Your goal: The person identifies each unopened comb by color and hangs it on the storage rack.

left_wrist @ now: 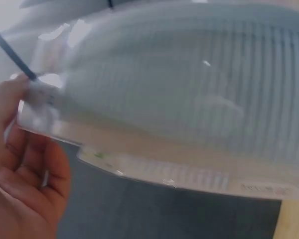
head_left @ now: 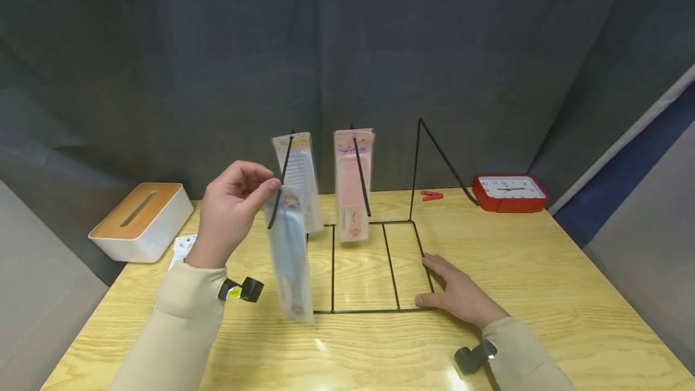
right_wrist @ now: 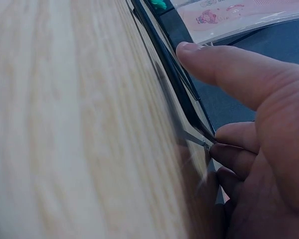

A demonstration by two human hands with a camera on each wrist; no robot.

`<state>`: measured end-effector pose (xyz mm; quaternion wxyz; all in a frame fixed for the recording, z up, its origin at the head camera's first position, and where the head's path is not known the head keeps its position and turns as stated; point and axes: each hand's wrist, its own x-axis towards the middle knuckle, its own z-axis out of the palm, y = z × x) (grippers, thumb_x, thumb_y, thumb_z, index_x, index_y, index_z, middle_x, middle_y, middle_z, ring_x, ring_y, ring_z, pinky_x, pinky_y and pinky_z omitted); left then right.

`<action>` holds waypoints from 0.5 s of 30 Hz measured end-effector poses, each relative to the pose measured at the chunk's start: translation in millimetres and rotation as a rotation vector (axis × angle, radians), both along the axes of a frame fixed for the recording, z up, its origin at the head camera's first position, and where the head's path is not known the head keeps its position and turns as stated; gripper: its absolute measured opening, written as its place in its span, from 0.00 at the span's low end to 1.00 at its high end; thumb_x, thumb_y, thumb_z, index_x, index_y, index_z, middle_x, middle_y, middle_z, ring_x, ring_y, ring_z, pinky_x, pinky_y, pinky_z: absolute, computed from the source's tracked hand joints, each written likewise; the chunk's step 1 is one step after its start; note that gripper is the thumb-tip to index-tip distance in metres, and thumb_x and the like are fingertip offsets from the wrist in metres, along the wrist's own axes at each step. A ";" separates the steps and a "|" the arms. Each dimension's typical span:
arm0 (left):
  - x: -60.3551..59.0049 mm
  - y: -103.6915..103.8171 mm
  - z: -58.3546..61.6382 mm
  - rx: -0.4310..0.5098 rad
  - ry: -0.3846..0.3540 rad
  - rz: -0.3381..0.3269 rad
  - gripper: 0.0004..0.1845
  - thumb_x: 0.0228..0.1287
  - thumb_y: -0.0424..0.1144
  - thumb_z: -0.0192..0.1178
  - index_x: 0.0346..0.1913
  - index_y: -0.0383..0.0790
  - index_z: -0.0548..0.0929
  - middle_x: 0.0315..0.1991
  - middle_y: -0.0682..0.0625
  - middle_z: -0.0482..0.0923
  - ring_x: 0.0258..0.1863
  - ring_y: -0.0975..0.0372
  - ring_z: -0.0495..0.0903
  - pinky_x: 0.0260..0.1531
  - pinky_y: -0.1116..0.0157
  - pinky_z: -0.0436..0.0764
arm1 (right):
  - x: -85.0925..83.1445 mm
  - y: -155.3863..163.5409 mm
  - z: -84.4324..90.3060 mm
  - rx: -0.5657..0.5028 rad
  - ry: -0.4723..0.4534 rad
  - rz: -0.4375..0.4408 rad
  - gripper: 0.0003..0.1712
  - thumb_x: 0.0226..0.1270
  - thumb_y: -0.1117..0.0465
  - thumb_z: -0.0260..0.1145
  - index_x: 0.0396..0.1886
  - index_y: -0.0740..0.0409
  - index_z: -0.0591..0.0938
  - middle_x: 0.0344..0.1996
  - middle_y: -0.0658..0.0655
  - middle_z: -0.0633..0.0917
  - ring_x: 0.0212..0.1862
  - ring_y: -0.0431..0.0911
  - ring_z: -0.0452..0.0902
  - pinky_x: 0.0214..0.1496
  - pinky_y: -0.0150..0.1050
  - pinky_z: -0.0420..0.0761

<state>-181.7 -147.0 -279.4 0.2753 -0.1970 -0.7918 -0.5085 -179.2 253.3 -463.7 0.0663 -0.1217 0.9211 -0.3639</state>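
Fingers and thumb of the left hand [head_left: 230, 210] are pinching the top of a blue comb pack [head_left: 289, 258], right where a black hook [head_left: 281, 189] of the wire rack [head_left: 380, 258] is passing through it. That pack is hanging down from the pinch, tilted, above the tabletop [head_left: 543, 294] and just in front of a yellow comb pack [head_left: 298, 177] on the same hook. A pink comb pack [head_left: 353, 183] is hanging on the next hook, to the right. Well apart from the blue pack, the right hand [head_left: 458, 294] is lying flat with relaxed fingers, pressing on the rack's base frame at its right front corner; the right wrist view is showing fingertips [right_wrist: 224, 149] touching the wire. Behind, a tissue box [head_left: 141, 219], a red clock [head_left: 509, 193] and a red clip [head_left: 431, 195] are sitting on the tabletop.
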 end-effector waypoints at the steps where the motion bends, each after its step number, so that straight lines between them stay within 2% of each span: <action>1: -5.8 0.2 -0.4 -0.005 -0.005 0.009 0.09 0.67 0.39 0.68 0.43 0.38 0.83 0.35 0.54 0.82 0.33 0.62 0.78 0.33 0.70 0.76 | 0.0 0.1 -0.2 -0.003 -0.001 0.000 0.59 0.55 0.37 0.75 0.77 0.61 0.62 0.78 0.63 0.57 0.78 0.64 0.46 0.72 0.67 0.52; 6: -30.0 -1.2 -2.0 -0.013 -0.055 0.020 0.12 0.68 0.46 0.66 0.44 0.39 0.84 0.33 0.53 0.81 0.32 0.61 0.77 0.32 0.70 0.75 | 0.5 0.1 -0.3 -0.015 -0.007 -0.003 0.58 0.56 0.37 0.75 0.78 0.61 0.61 0.78 0.63 0.57 0.78 0.64 0.45 0.72 0.67 0.51; 12: -47.0 -3.8 -8.0 0.048 -0.160 -0.038 0.15 0.70 0.46 0.64 0.47 0.36 0.82 0.37 0.52 0.80 0.37 0.62 0.78 0.37 0.69 0.78 | 1.4 0.3 0.0 -0.018 -0.004 -0.006 0.57 0.57 0.38 0.74 0.78 0.61 0.61 0.78 0.63 0.57 0.78 0.64 0.45 0.72 0.67 0.50; 15: -55.4 -3.3 -12.6 0.071 -0.221 -0.045 0.15 0.70 0.45 0.64 0.47 0.36 0.81 0.39 0.51 0.80 0.39 0.62 0.77 0.39 0.67 0.78 | 1.8 1.0 -0.5 -0.019 0.001 -0.005 0.56 0.58 0.38 0.74 0.78 0.61 0.61 0.78 0.63 0.57 0.78 0.64 0.45 0.72 0.67 0.50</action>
